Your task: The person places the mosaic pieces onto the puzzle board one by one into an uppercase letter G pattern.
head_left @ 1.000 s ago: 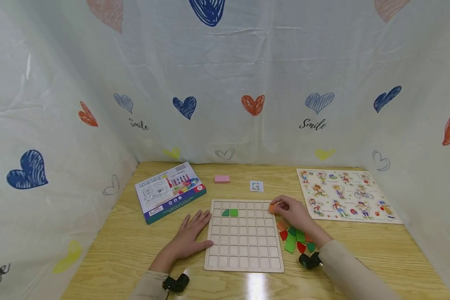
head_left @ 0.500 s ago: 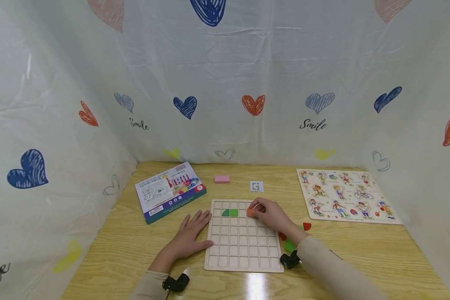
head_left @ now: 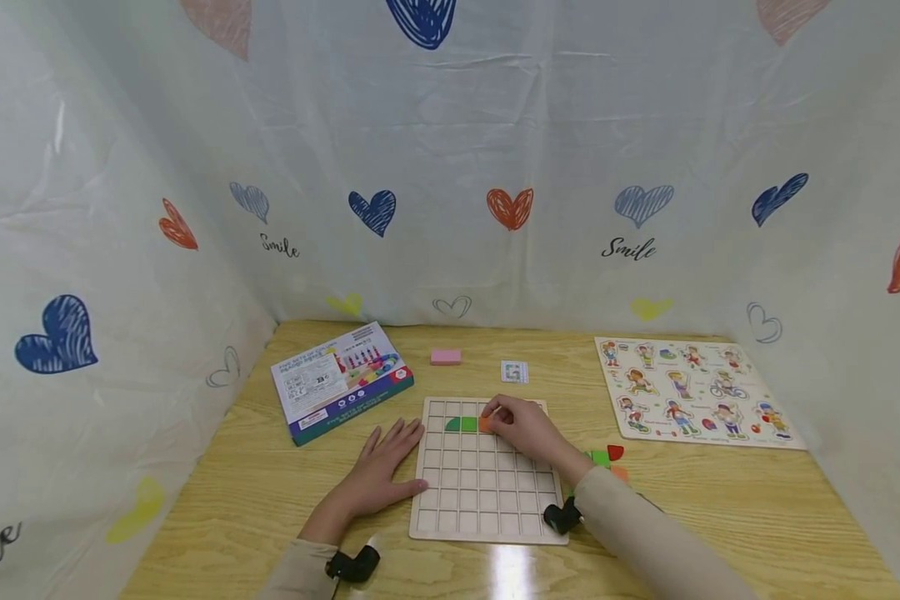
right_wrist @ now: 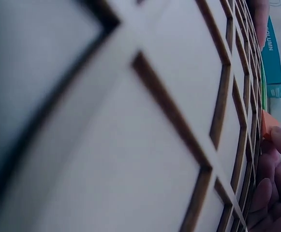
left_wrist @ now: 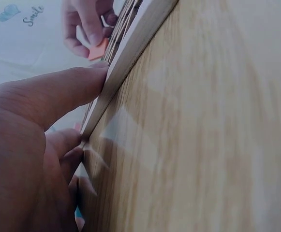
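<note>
A square wooden grid board [head_left: 468, 500] lies flat on the table. In its second row from the back sit a dark green quarter-round tile [head_left: 452, 426] and a bright green square tile [head_left: 469, 425]. My right hand [head_left: 528, 432] pinches an orange tile [head_left: 485, 425] between thumb and fingers, right beside the green square; the right wrist view shows this orange tile [right_wrist: 268, 123] tilted against the grid. My left hand [head_left: 381, 473] rests with spread fingers at the board's left side, its thumb [left_wrist: 77, 84] touching the edge in the left wrist view.
Loose green, red and orange tiles [head_left: 599, 458] lie right of the board, partly hidden by the right forearm. Behind stand a pink block [head_left: 446, 357], a small printed card [head_left: 514, 372] and a game box [head_left: 342, 382]. A picture puzzle board [head_left: 701, 392] lies at the right.
My right hand has carried the orange tile leftward from the board's right edge to beside the green square. The left hand has stayed in place.
</note>
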Motion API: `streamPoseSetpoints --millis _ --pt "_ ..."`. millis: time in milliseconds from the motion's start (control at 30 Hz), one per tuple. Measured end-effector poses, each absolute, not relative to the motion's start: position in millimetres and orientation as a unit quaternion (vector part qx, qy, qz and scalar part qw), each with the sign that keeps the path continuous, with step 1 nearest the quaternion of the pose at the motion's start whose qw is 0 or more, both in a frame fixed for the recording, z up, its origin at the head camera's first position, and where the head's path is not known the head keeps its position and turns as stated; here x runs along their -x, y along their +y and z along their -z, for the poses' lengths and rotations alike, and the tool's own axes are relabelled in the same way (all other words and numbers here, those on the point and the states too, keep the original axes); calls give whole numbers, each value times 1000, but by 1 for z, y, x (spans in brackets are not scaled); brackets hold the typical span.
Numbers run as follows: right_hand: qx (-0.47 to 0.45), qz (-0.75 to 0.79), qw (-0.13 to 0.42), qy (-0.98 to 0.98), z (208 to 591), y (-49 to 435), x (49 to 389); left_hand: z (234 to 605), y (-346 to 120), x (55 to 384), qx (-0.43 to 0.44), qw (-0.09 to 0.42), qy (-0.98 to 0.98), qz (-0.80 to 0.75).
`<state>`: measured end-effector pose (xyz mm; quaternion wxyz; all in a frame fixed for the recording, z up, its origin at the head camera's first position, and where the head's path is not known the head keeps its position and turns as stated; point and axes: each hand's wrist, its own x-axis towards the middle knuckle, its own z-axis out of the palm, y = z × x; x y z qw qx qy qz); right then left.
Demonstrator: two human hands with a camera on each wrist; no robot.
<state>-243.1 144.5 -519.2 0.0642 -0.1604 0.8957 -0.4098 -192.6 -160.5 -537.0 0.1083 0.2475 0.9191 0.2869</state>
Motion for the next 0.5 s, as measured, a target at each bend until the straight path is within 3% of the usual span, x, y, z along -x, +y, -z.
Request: streamPoseSetpoints --millis 500 --pt "179 381 44 906 520 141 245 538 -160 193 -245 107 922 -279"
